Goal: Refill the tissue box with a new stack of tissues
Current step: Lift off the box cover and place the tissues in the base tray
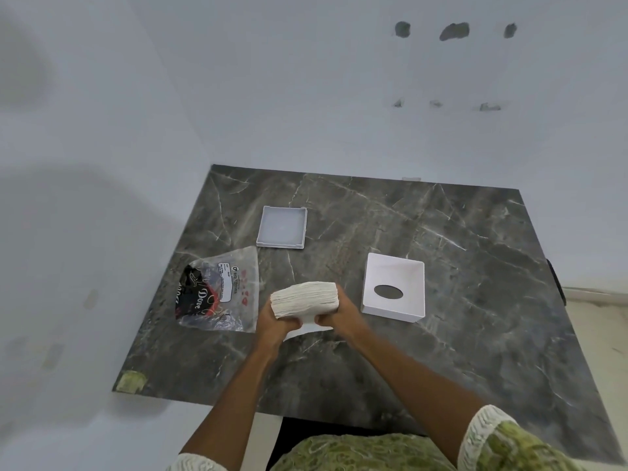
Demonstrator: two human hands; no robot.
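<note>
A thick white stack of tissues (306, 298) is held a little above the dark marble table (475, 300), near its middle. My left hand (278, 322) grips the stack's left end and my right hand (339, 314) grips its right end. One loose sheet (307, 329) hangs below the stack between my hands. The white tissue box (394, 266) lies upside down to the right, open side up, with its oval slot showing in the bottom. Its flat white lid (282, 227) lies apart at the back left.
An empty clear plastic tissue wrapper (221, 294) with black and red print lies to the left of my hands. The table stands in a corner, with white walls at its back and left. A greenish patch (131, 382) marks the front left corner.
</note>
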